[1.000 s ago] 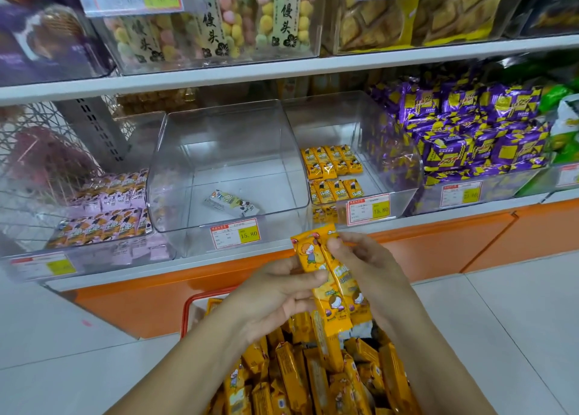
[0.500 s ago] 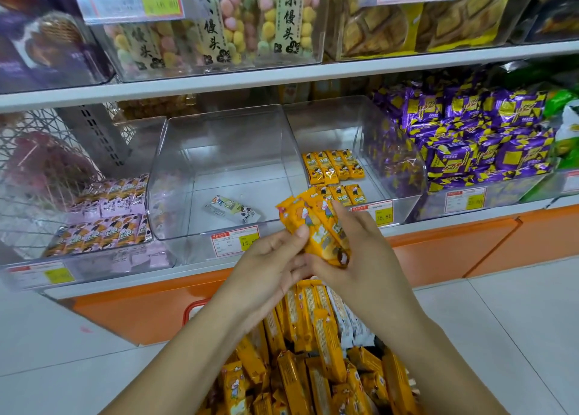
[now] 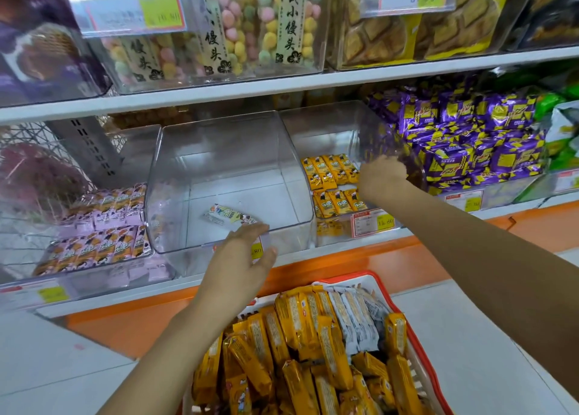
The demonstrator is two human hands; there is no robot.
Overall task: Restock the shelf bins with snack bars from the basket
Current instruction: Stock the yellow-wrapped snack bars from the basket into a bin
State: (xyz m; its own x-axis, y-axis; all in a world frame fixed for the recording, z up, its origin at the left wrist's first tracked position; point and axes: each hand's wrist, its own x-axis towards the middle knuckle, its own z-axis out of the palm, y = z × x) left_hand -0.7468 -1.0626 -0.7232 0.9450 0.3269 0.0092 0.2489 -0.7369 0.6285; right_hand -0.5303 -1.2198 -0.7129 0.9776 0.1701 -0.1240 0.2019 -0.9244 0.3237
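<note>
The right hand (image 3: 380,179) reaches into the right clear bin (image 3: 329,126), just beside the rows of yellow snack bars (image 3: 332,171). Its fingers curl out of sight, so I cannot tell whether they grip anything. The left hand (image 3: 241,259) hovers with loose, empty fingers at the front lip of the middle bin (image 3: 225,151), above the basket (image 3: 347,277). Half a second earlier both hands pinched one bundle of bars together.

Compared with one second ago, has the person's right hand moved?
Yes. The right hand rose from above the basket, up and rightward into the clear bin of yellow bars.
</note>
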